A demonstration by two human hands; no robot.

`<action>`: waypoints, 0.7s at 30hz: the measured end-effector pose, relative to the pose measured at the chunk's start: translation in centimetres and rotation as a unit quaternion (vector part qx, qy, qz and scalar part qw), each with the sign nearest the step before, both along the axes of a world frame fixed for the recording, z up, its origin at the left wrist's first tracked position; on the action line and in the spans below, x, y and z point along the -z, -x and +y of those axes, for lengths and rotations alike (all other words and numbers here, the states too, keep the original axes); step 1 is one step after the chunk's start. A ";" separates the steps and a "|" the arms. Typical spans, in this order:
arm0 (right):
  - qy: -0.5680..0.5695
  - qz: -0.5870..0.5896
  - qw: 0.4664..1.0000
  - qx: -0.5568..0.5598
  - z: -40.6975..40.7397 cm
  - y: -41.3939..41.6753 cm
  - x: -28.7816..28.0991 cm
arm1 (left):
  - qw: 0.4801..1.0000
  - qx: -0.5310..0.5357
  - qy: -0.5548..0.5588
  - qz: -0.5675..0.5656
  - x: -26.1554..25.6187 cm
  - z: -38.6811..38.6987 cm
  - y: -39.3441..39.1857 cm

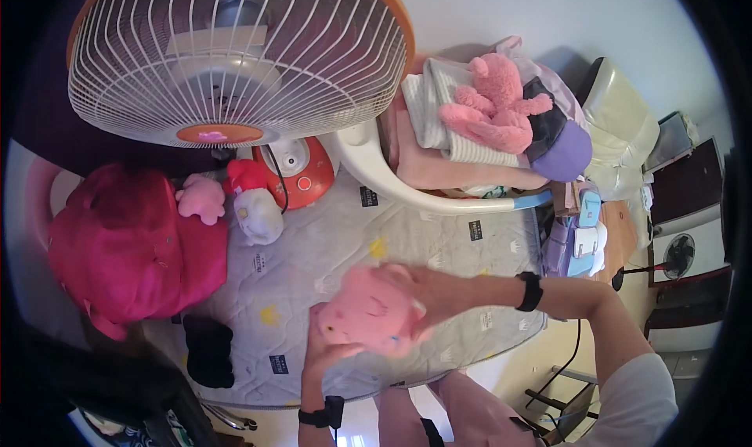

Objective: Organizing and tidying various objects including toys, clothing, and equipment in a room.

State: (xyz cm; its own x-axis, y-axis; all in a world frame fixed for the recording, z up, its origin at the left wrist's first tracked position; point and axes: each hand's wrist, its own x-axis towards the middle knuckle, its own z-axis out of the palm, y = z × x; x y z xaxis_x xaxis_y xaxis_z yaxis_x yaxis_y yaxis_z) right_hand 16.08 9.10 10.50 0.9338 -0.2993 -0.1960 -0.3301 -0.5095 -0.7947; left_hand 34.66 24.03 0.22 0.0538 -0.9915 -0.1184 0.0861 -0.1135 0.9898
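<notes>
A pink plush toy [370, 309] with small stitched marks is between my two hands, above the grey quilted mattress [282, 297]. From its lower left side, my left hand [332, 353] grips it with the thumb across the front. My right hand [437, 297] takes hold of its right side, and part of those fingers is hidden behind the plush. Both wrists wear black bands. The toy looks slightly blurred.
A large fan [235, 65] stands over the mattress at upper left. Below it lie a magenta bag [141, 247], a small pink plush [201, 199], a white-and-red plush [257, 217] and a black cloth item [208, 351]. A white curved rail [405, 191] borders folded bedding [435, 147] and a pink teddy bear [499, 103].
</notes>
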 end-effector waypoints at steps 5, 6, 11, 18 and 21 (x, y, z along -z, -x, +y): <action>-0.109 -0.012 0.966 0.234 -2.0 2.2 -2.3 | 0.989 -0.057 -0.076 0.112 -2.8 -2.2 0.9; -0.057 -0.042 0.962 0.264 -3.1 2.8 -3.0 | 0.997 -0.055 -0.056 0.029 -2.4 -1.9 0.8; 0.000 -0.200 0.852 0.483 -12.0 5.2 -8.7 | 0.991 -0.072 -0.110 0.005 -0.6 0.0 -0.6; 0.694 0.101 0.659 0.272 -21.1 8.6 -3.7 | 0.980 -0.123 -0.153 0.015 5.9 3.0 -0.1; 0.411 0.219 0.833 0.299 -21.2 4.3 -0.8 | 0.965 -0.143 -0.220 -0.006 6.6 6.3 -1.4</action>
State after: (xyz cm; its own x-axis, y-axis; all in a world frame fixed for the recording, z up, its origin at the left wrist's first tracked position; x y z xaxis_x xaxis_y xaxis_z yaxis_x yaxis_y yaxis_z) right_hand 11.75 -12.14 11.31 0.4633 -0.8859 0.0219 -0.8862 -0.4633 0.0042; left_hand 36.04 30.36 -6.35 0.3222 -0.7900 -0.5216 0.1659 -0.4953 0.8527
